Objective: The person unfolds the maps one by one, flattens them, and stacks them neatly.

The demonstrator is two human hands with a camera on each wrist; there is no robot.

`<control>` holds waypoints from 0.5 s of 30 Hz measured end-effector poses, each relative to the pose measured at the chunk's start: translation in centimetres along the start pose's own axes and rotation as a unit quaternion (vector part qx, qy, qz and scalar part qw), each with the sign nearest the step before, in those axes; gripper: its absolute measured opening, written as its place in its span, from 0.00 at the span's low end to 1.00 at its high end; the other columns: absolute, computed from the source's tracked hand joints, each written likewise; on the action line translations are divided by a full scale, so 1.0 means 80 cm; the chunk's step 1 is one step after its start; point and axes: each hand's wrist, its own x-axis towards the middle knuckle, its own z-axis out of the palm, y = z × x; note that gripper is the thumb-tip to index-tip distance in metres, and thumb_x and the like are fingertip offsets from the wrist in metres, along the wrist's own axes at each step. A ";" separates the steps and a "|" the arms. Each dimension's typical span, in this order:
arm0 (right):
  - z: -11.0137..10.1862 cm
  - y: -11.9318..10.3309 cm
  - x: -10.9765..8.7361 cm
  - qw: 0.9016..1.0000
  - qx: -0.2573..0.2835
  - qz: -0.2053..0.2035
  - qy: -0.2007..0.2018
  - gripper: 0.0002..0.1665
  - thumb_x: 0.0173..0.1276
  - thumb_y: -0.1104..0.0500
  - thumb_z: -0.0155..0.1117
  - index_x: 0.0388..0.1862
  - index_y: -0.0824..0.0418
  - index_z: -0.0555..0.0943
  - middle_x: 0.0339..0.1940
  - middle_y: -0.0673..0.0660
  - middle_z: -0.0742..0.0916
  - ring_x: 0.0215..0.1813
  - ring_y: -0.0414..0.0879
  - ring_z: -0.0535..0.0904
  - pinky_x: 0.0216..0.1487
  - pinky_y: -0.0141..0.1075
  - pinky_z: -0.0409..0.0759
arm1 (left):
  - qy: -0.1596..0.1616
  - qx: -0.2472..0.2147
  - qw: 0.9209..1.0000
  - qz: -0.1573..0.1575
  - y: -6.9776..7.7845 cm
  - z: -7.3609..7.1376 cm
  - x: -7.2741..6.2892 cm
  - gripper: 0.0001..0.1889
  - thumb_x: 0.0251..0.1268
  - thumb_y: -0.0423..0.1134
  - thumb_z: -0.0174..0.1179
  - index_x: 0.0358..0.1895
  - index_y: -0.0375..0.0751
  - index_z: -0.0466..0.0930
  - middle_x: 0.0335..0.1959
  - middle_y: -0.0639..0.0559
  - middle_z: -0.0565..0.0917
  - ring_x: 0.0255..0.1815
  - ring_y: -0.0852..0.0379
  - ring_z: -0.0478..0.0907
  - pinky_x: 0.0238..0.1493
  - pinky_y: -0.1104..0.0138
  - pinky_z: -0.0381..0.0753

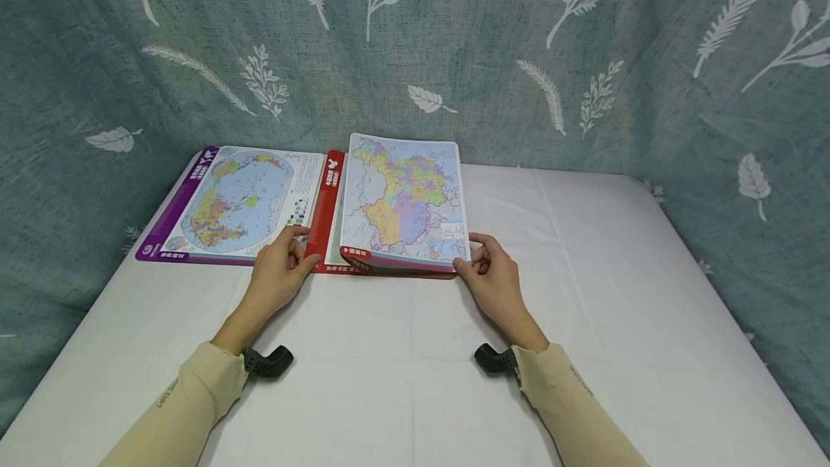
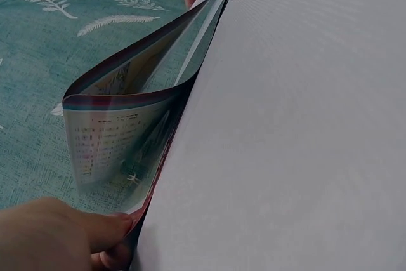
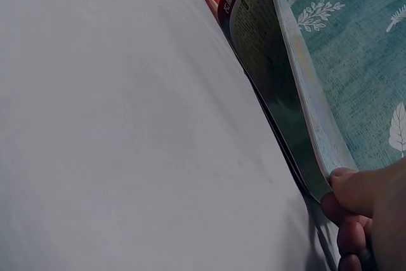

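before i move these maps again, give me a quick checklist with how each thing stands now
1. Left hand on the red-bordered map: ok, pinching its left edge near the front corner.
2. Right hand on the upper China map: ok, pinching its near right corner.
3. Right hand holding that map alone: cannot tell.
4. Upper China map flat: not ok, its near left corner is raised with the underside showing.
5. Left edges lined up: not ok, the red border shows left of the upper map.
6. Purple-bordered world map flat: ok.
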 end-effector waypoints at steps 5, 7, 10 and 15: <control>-0.004 0.004 0.000 1.000 -0.003 0.007 0.002 0.30 0.70 0.61 0.75 0.68 0.64 0.77 0.32 0.56 0.85 0.31 0.43 0.77 0.35 0.27 0.72 | -0.004 0.003 1.000 -0.007 0.001 0.000 0.000 0.24 0.67 0.31 0.71 0.63 0.30 0.75 0.24 0.49 0.75 0.24 0.54 0.68 0.39 0.60 0.62; -0.005 0.005 0.000 1.000 -0.004 0.010 0.003 0.31 0.70 0.61 0.75 0.69 0.64 0.77 0.32 0.57 0.86 0.31 0.43 0.77 0.35 0.27 0.72 | -0.004 0.003 1.000 -0.010 0.001 0.000 0.001 0.24 0.67 0.31 0.71 0.63 0.30 0.75 0.24 0.48 0.75 0.25 0.54 0.68 0.39 0.60 0.62; -0.007 0.007 0.001 1.000 -0.006 0.013 0.005 0.31 0.70 0.61 0.75 0.69 0.64 0.77 0.33 0.57 0.86 0.32 0.42 0.77 0.35 0.27 0.72 | -0.005 0.005 1.000 -0.012 0.002 -0.001 0.001 0.24 0.67 0.31 0.71 0.63 0.30 0.75 0.24 0.48 0.75 0.25 0.54 0.68 0.38 0.60 0.63; -0.010 0.009 0.002 1.000 -0.003 0.020 0.007 0.30 0.69 0.62 0.75 0.68 0.64 0.77 0.32 0.58 0.86 0.31 0.42 0.76 0.34 0.25 0.71 | -0.005 0.006 1.000 -0.010 0.002 -0.002 0.001 0.24 0.67 0.31 0.71 0.63 0.29 0.75 0.24 0.48 0.75 0.25 0.54 0.68 0.38 0.60 0.63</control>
